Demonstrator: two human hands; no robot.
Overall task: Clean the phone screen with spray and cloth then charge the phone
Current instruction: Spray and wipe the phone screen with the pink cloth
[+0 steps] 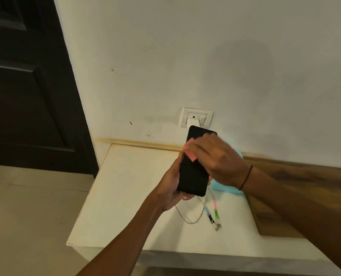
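Note:
A black phone (193,174) with a dark screen is held upright over the white table, gripped from below and the left by my left hand (172,188). My right hand (217,158) presses a pink cloth (189,151) flat against the upper part of the screen. White charging cables (197,214) lie on the table below the phone, their ends wrapped in blue and pink-green protectors (215,214). A white charger (192,122) sits plugged in the wall socket (197,117). A pale blue object (224,188), mostly hidden behind my right hand, may be the spray bottle.
The white table (129,188) stands against the wall. A wooden surface (285,196) adjoins it on the right. A dark door (26,86) is at the left, with light floor tiles (26,216) below.

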